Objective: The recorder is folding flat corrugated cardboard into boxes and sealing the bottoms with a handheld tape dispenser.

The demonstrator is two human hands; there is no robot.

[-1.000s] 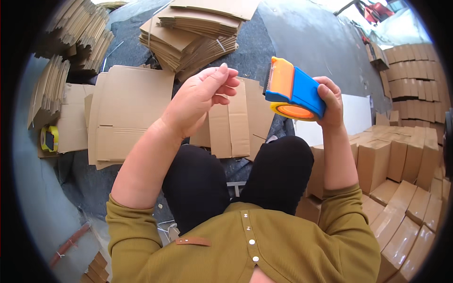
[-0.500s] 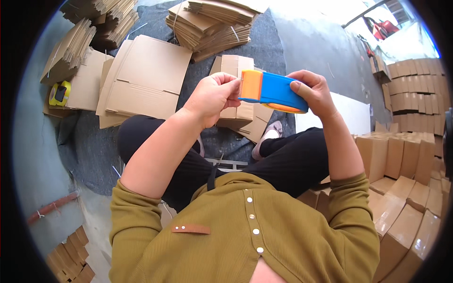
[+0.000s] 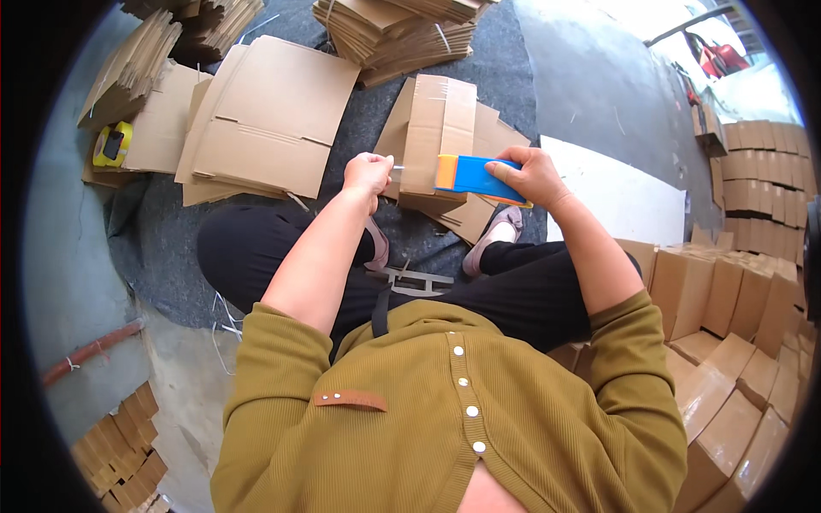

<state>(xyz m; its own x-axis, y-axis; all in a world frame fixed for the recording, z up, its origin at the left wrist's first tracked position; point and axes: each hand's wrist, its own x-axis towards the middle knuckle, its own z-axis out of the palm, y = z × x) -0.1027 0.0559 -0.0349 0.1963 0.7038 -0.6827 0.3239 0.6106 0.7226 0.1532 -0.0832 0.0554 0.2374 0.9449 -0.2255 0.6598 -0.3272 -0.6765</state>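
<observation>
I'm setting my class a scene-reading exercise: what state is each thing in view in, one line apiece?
Tape dispenser: held, orange end pointing left.
Left hand: pinched shut, apparently on clear tape.
Right hand: closed around the dispenser.
Middle carton: formed, upper flaps closed.
Cardboard sheets: flat, stacked.
Cartons at right: formed, in rows, some shiny with tape.
Yellow roll: set down, not held.

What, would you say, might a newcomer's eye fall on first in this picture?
Probably the bright blue and orange tape dispenser, held in the right hand near the middle of the view. Next might come the stacked cardboard boxes down the right side, then the small yellow and black item at the far left.
</observation>
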